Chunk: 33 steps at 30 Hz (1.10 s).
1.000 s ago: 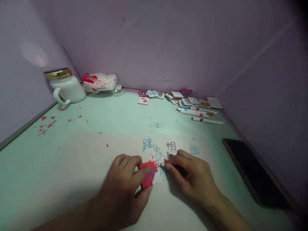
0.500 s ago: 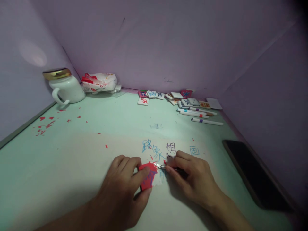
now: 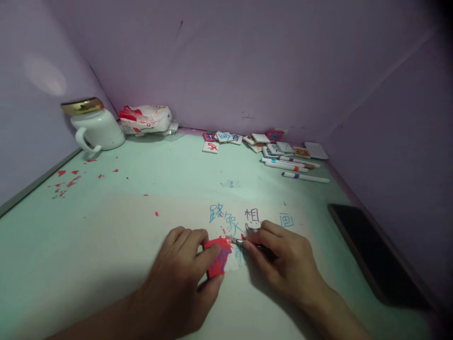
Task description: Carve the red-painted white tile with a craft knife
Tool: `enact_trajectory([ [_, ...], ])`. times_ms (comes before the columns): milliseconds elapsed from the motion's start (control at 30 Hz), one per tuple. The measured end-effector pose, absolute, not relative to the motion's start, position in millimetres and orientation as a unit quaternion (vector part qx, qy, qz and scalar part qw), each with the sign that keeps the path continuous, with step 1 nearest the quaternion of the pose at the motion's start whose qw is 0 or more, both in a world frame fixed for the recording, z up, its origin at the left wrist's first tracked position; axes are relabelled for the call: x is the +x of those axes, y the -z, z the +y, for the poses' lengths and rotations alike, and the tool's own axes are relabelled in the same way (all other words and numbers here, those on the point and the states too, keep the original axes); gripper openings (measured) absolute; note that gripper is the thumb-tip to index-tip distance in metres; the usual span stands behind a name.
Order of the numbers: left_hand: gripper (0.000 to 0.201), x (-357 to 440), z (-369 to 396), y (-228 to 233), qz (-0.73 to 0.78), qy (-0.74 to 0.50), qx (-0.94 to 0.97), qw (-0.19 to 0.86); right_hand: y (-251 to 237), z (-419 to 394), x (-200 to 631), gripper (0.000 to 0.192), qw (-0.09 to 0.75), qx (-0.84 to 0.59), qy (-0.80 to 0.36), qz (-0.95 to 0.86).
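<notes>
Between the fingers and thumb of my left hand (image 3: 187, 274) is a small red block (image 3: 217, 257) with purple marks on its top. My fingers cover its left part, and its right edge looks ragged. My right hand (image 3: 283, 259) is closed round a craft knife (image 3: 236, 241), its thin blade pointing left at the block's upper right corner. Whether the tip touches the block I cannot tell. Under both hands lies a pale sheet of paper (image 3: 141, 245) with blue and purple characters, and red shavings (image 3: 223, 231) are scattered close to the blade.
A black phone (image 3: 377, 255) lies at the right. Markers (image 3: 306, 178) and small square tiles (image 3: 276, 150) sit along the back. A white mug (image 3: 99, 130) with a gold lid and a plastic packet (image 3: 146, 119) stand back left. Red scraps (image 3: 67, 182) dot the left side.
The knife tip has shifted slightly up, by the block's upper right corner. My left hand keeps the red block in nearly the same place.
</notes>
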<state>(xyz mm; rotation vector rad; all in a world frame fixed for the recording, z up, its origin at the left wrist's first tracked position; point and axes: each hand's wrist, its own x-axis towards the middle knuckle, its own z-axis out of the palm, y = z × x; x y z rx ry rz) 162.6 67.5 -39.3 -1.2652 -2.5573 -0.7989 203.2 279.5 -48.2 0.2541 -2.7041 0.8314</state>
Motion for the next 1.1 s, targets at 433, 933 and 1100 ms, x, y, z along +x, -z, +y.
enact_trajectory([
  [433, 0.014, 163, 65, 36, -0.859, 0.275, -0.420, 0.103, 45, 273, 206, 0.019, 0.165, -0.057, -0.425, -0.888],
  [933, 0.023, 171, 64, 38, -0.822, 0.228, -0.469, 0.229, 43, 247, 213, 0.016, 0.146, -0.029, -0.473, -0.869],
  [1100, 0.019, 171, 65, 31, -0.826, 0.240, -0.464, 0.211, 44, 247, 212, 0.017, 0.182, 0.026, -0.372, -0.910],
])
